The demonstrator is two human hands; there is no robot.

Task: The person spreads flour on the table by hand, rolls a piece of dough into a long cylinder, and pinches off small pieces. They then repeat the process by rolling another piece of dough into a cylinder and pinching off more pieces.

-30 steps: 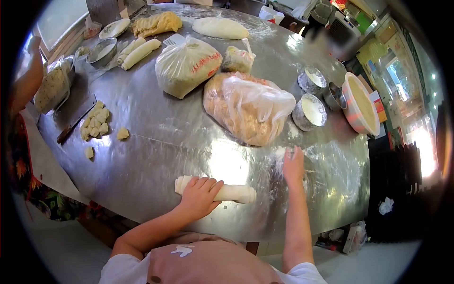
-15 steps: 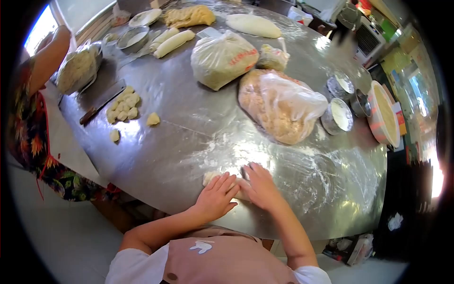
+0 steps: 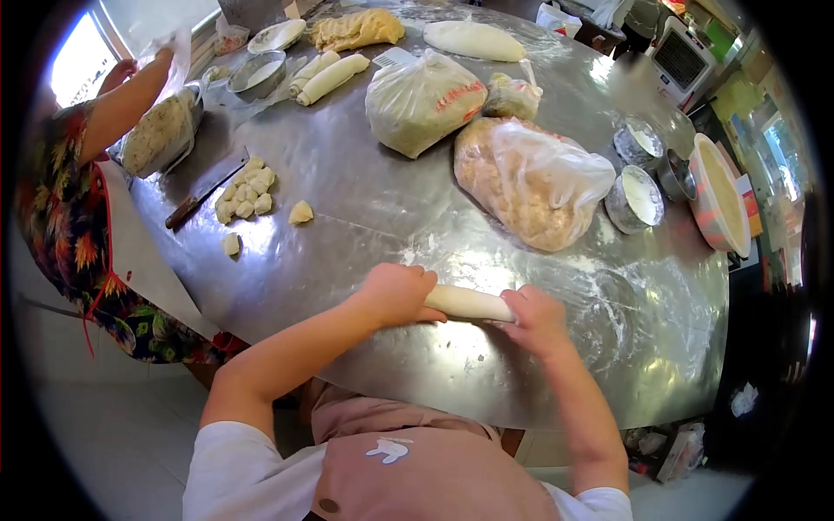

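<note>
A smooth white dough roll [image 3: 469,301] stretches between my two hands near the front of the metal table [image 3: 347,252]. My left hand [image 3: 397,293] is closed round its left end, and my right hand [image 3: 536,318] grips the right end. Both ends of the roll are hidden in my fingers. Flour dusts the table around it. Farther left lies a pile of small dough pieces [image 3: 246,191], with two single pieces set apart. A cleaver-like knife [image 3: 207,191] with a brown handle rests beside the pile.
Bagged white dough [image 3: 424,102] and a bag of orange-brown filling [image 3: 530,187] stand beyond my hands. Metal bowls [image 3: 634,200] and a large tub [image 3: 719,195] line the right edge. At left, a person in a floral sleeve [image 3: 65,191] handles a plastic bag over a loaf-like mass [image 3: 159,135].
My hands have gone from lying flat over the dough to gripping its ends, farther apart and forward. The dough now shows as a long roll. The person at left has raised a plastic bag.
</note>
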